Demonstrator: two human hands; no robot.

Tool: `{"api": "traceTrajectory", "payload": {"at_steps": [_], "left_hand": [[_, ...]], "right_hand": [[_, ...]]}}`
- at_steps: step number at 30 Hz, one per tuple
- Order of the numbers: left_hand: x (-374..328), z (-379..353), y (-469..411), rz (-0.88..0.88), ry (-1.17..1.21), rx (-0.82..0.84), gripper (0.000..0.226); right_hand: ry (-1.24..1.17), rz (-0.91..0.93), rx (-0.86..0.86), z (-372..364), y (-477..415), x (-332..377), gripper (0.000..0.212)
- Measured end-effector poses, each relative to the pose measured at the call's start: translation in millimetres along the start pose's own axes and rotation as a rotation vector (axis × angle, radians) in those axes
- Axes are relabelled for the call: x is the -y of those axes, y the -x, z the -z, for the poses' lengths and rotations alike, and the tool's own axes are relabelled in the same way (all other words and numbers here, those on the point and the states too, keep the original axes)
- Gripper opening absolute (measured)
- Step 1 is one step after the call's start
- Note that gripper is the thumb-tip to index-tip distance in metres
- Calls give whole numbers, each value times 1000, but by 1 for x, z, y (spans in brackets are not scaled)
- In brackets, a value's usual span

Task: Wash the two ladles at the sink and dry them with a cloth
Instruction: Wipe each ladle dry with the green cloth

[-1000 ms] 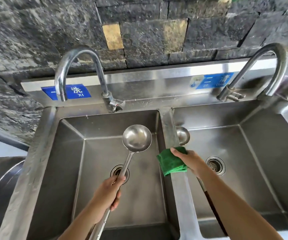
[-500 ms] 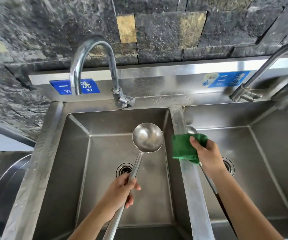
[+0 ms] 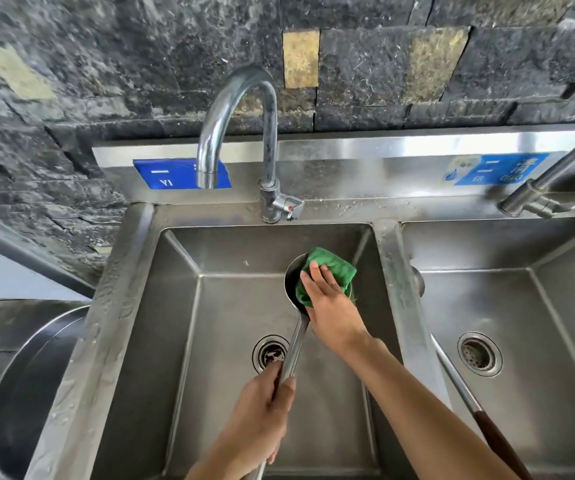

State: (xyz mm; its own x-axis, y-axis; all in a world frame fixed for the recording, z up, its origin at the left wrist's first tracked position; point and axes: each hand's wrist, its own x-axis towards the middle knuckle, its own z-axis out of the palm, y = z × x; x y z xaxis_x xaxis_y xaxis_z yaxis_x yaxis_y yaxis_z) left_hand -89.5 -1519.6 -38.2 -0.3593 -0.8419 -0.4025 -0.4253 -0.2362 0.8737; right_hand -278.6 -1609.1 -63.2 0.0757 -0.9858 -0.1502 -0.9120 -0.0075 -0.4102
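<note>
Ok so the left hand (image 3: 262, 414), bottom centre of the frame, has its fingers wrapped round the long metal handle of the ladle (image 3: 294, 344). The handle runs up over the left basin (image 3: 210, 306), w/ the ladle's bowl about mid-pic, open side toward the cam.

Right hand (image 3: 331, 306) comes in from the lower right & lies on top of the green cloth (image 3: 331, 268), fingers pretty straight, pressing it into that bowl. Cloth covers most of the bowl & hangs over its right rim. Thumb's hidden, so can't tell if it's pinching underneath.

Second ladle (image 3: 452, 375) is in the right basin (image 3: 521, 289), no hand on it. Its bowl peeks out just past the divider, and the handle slants to the lower right, ending in a dark brown grip.

Other stuff: faucet (image 3: 237, 126) arches over the left basin at top centre, blue label (image 3: 172, 176) behind its spout. Drain (image 3: 270, 353) sits just left of the held handle. There's a big round steel tub (image 3: 37, 375) at the lower left edge.
</note>
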Motion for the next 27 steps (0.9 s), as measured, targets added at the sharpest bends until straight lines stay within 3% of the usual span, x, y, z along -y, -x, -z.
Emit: {"api": "traceTrajectory", "payload": {"at_steps": [5, 7, 12, 15, 17, 22, 25, 27], "left_hand": [[14, 1, 3, -37, -227, -52, 13], [14, 7, 1, -34, -269, -44, 10], [-3, 7, -1, 10, -68, -3, 21], [-10, 9, 2, -2, 15, -47, 18], [-10, 10, 1, 2, 22, -70, 17], [-4, 3, 1, -40, -167, -94, 15], [4, 2, 1, -72, -322, -109, 14], [6, 0, -2, -52, -364, -109, 14]], "right_hand": [[-360, -262, 41, -2, 1, 21, 45], [-455, -243, 53, 2, 2, 27, 44], [-200, 78, 80, 1, -20, 32, 61], [85, 112, 86, 6, -30, 20, 75], [145, 75, 74, 9, -27, 19, 76], [-240, -260, 13, 14, -15, 36, 37], [-524, -407, -15, 17, -8, 43, 33], [-864, -524, -97, 17, -10, 56, 32]]}}
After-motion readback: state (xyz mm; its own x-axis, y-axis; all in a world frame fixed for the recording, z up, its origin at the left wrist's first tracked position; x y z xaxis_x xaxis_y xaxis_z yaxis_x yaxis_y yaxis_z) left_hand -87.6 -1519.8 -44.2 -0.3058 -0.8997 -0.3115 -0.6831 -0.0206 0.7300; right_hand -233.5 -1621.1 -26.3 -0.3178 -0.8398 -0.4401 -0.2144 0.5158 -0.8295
